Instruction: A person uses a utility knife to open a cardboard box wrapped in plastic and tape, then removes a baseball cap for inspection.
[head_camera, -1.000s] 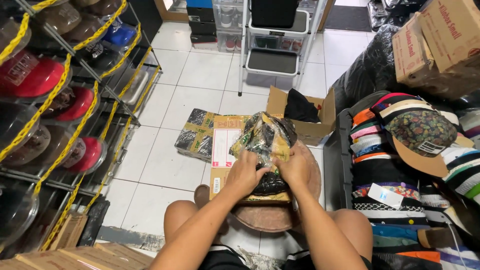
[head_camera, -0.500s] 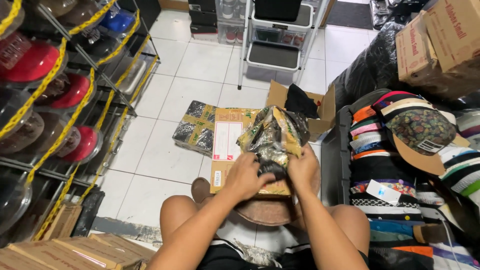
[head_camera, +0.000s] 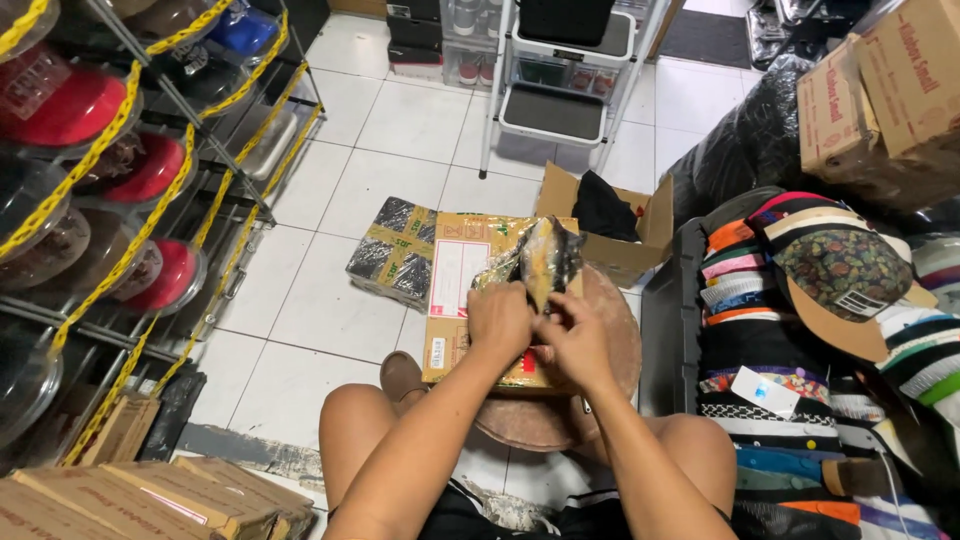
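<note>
A crinkly plastic-wrapped bundle (head_camera: 545, 262) is gripped by the left hand (head_camera: 500, 318) and right hand (head_camera: 575, 340); it seems light, soft and slippery, best held low.

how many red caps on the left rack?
3. One red cap at top left, a second below and right of it, a third lower still, all behind the yellow chain. More may be hidden behind the rack.

Brown cardboard box (head_camera: 470, 300) with white label; black-and-yellow wrapped parcel (head_camera: 393, 252); floral-patterned cap (head_camera: 838, 268) with tan brim; red caps (head_camera: 68, 108); white floor tiles (head_camera: 330, 310).
</note>
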